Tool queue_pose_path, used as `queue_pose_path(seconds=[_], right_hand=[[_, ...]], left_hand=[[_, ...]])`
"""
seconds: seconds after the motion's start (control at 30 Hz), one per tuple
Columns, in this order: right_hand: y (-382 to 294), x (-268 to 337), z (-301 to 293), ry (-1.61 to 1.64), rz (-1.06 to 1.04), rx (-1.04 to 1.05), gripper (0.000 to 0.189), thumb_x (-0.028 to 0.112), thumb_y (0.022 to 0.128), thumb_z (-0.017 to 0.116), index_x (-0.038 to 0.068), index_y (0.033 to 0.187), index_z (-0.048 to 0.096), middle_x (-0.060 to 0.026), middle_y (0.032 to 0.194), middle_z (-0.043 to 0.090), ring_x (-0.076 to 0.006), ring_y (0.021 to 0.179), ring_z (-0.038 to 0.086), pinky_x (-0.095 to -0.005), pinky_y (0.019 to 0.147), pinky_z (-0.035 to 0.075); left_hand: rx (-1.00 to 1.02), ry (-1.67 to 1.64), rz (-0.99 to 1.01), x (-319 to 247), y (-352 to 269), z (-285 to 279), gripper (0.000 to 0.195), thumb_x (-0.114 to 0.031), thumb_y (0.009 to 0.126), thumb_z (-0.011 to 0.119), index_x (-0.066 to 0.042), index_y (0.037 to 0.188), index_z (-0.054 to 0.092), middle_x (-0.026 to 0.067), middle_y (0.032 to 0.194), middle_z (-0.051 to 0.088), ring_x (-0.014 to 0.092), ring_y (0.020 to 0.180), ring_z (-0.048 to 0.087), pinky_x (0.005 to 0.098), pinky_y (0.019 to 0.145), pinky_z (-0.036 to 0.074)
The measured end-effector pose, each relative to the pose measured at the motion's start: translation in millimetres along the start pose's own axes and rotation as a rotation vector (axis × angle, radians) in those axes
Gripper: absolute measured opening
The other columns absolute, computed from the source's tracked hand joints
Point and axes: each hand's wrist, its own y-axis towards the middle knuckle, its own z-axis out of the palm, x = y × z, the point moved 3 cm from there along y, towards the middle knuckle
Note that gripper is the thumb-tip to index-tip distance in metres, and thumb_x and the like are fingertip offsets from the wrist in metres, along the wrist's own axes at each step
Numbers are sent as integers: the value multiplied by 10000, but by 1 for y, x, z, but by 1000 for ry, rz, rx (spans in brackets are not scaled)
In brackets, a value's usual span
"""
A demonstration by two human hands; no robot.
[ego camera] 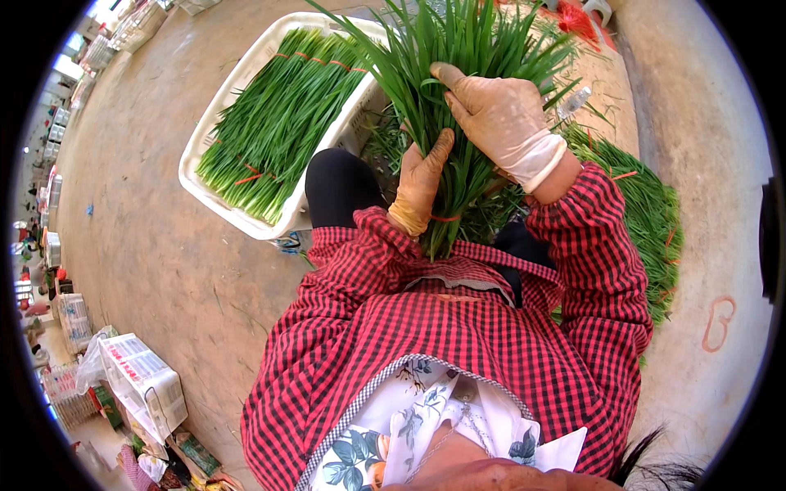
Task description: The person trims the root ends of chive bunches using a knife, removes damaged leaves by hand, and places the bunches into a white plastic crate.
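A bunch of long green leaves (457,166), probably garlic chives, stands upright before my lap with its stems down and a red band near the base. My left hand (420,181), in a stained glove, grips the bunch just above that band. Higher up, my gloved right hand (500,119) has its thumb and forefinger at a bent leaf on the bunch's right side. Its other fingers are hidden. To the left, a white plastic crate (230,218) holds several banded bunches (279,129) laid side by side.
More banded bunches (654,239) lie on the floor at my right. A clear plastic bottle (574,103) and red netting (577,23) lie beyond my right hand. Loose leaf scraps (387,138) sit beside the crate. Another white crate (147,383) stands at lower left.
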Motion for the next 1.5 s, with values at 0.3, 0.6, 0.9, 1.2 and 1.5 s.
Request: queue_pose_path(seconds=[0.3,0.6,0.9,1.2,1.5], right_hand=[[-9,-48,-8,357,153,-447,106,174,927,617,132,1022,635,-30,610,570,-115,497,537,-293,445,416],[-131,-39,51,947,733,152,1015,197,804,798,146,1562,125,-139,1196,606,-216,1010,601,-370,934,496],[-133,-22,119,1504,891,-117,603,212,811,805,46,1291,481,-32,1158,617,-149,1016,592,-303,881,494],[-132,-12,98,1653,763,36,639,370,830,769,26,1301,508,-40,1162,606,-161,1052,573,-314,946,445],[-116,-7,91,1791,695,239,842,451,843,734,-27,1429,364,-103,1336,518,-177,1215,494,-321,1037,393]], left_hand=[[-38,-46,-18,1,5,-6,361,-223,976,608,-7,1260,557,65,1114,654,163,929,642,308,793,544],[-155,-158,120,-35,29,-7,412,-299,949,638,-25,1248,564,82,1137,658,199,944,663,335,798,554],[142,490,153,-25,29,33,491,-257,857,737,78,1192,609,139,1121,668,167,1018,609,291,889,471],[221,159,-394,28,51,-46,542,-456,963,562,-49,1320,546,76,1219,647,165,1023,632,310,898,500],[-23,-229,-134,0,54,-24,346,-307,956,580,-44,1178,619,60,1090,679,188,946,653,337,859,532]])
